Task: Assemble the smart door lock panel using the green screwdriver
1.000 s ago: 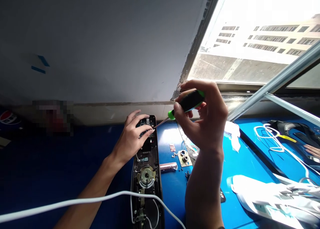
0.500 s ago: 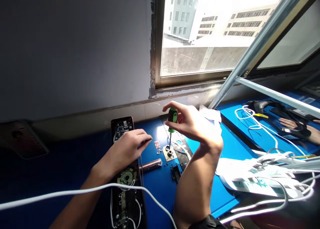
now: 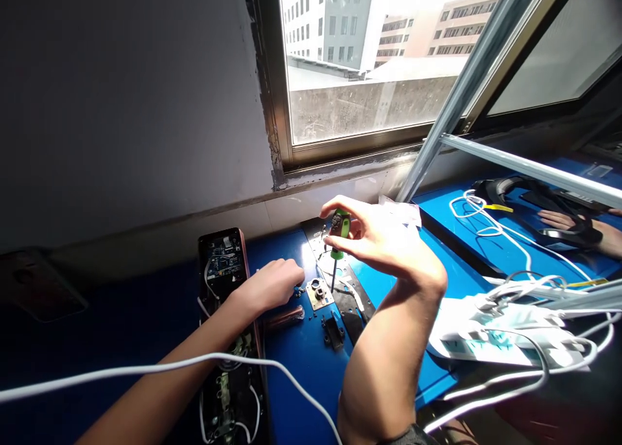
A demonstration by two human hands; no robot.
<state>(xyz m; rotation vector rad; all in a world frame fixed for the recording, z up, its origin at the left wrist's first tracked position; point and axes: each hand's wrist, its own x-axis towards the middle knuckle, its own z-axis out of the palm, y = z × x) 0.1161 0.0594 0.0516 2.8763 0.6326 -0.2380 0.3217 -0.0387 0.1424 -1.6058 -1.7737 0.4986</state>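
My right hand is closed round a green and black screwdriver, held upright with its tip pointing down at the blue table. My left hand rests low on the table with its fingers curled at several tiny screws, right beside a small square metal plate. Whether the fingers hold a screw is hidden. To the left lies an opened door lock body with its circuit board and wires exposed. A copper-coloured cylinder lies just below my left hand.
A black metal cover plate and a small black part lie right of the square plate. White power strips and cables crowd the right side. A white cable crosses my left forearm. Another person's hand rests far right. Behind is a window.
My left hand has slid off the lock body to the small screws by the square plate. The screwdriver has swung from slanted at the lock to upright over the table. The view has turned right.
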